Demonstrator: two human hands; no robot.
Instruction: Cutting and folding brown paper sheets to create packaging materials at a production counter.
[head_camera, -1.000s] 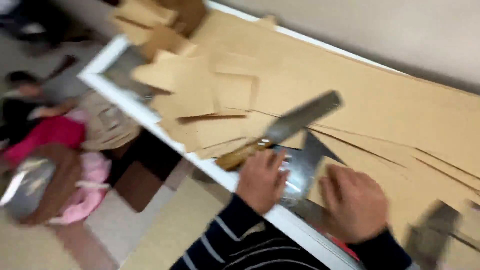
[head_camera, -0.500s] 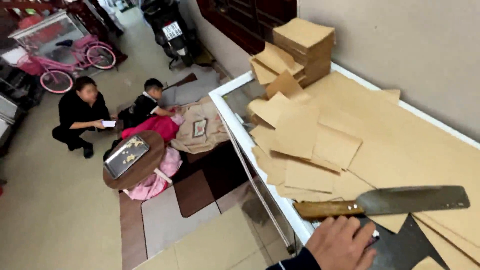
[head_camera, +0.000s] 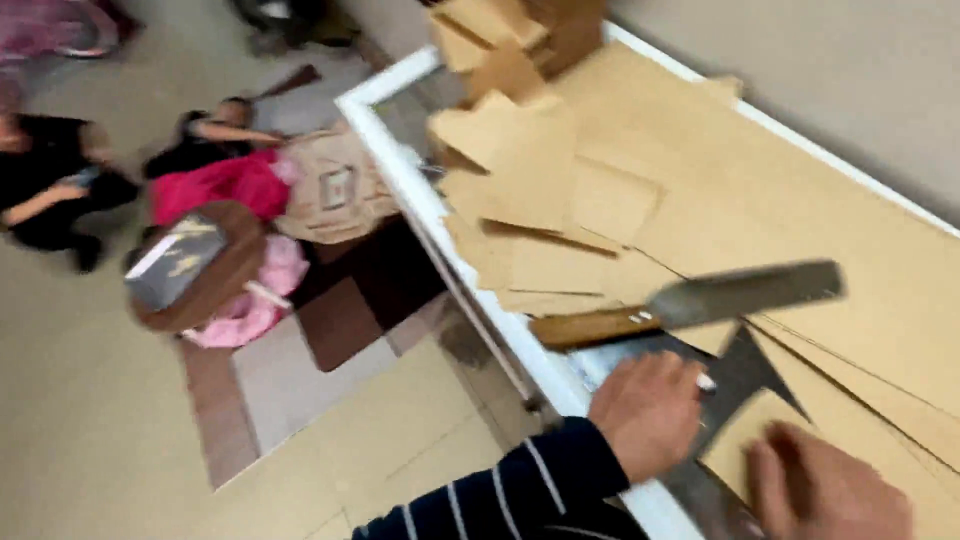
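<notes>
Here the left hand (head_camera: 650, 412) rests knuckles-up on the near edge of the white-framed table (head_camera: 400, 180), fingers loosely curled over a dark metal sheet (head_camera: 745, 375) with a pointed corner; it presses on the sheet rather than closing round anything. The right hand (head_camera: 825, 490) sits low at the frame's bottom edge, badly blurred, so I cannot tell whether it is open or gripping something. Just beyond the left hand lies a big knife (head_camera: 690, 305) with a wooden handle and a broad grey blade, flat on the tabletop and apart from both hands, untouched. Brown card pieces (head_camera: 540, 170) lie in a loose, overlapping heap toward the far corner, with larger brown sheets (head_camera: 800, 200) spread under them along the wall. Judging by that heap, a good many pieces are already cut, while the wide sheets look whole, so plenty seems left. Below the table, on the floor, two people (head_camera: 60, 185) crouch beside a small round table (head_camera: 190, 265) and pink bundles.
</notes>
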